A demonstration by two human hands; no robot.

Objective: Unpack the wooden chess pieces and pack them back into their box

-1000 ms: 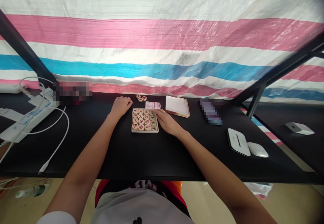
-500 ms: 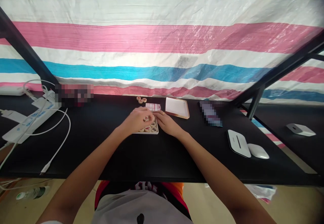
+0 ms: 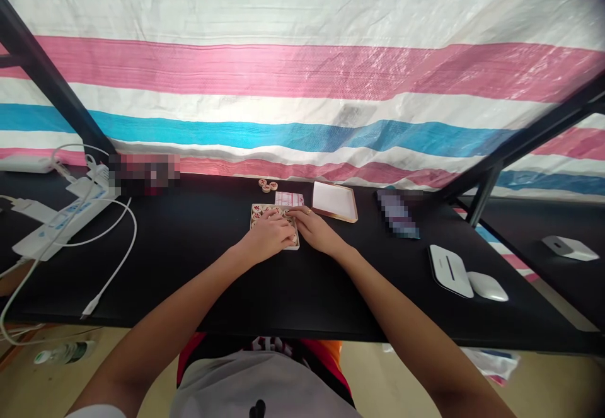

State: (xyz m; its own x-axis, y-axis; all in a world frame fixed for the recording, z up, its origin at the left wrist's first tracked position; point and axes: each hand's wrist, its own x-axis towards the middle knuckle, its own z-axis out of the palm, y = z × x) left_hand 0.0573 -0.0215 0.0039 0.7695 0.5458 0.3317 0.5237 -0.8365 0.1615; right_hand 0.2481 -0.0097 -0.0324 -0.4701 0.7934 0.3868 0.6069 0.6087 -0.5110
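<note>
A small pale tray point(image 3: 256, 207) of round wooden chess pieces with red and black characters sits on the black desk point(image 3: 212, 267). My left hand point(image 3: 270, 236) lies over most of the tray, fingers bent down onto the pieces and closed on one of them. My right hand point(image 3: 316, 231) rests against the tray's right edge with its fingers stretched out, a ring on one finger. Three loose chess pieces point(image 3: 267, 185) lie just behind the tray, beside a folded red-lined paper point(image 3: 289, 198). The tray's lid point(image 3: 334, 202) lies to the right.
A white power strip point(image 3: 61, 216) with cables lies at the left. A white flat device point(image 3: 450, 270) and a white mouse point(image 3: 488, 285) sit at the right. A striped tarpaulin point(image 3: 302, 71) hangs behind the desk, with black frame bars at both sides.
My left hand went from the desk behind the tray, picked up a chess piece, and came down over the tray. My right hand stayed at the tray's right edge.
</note>
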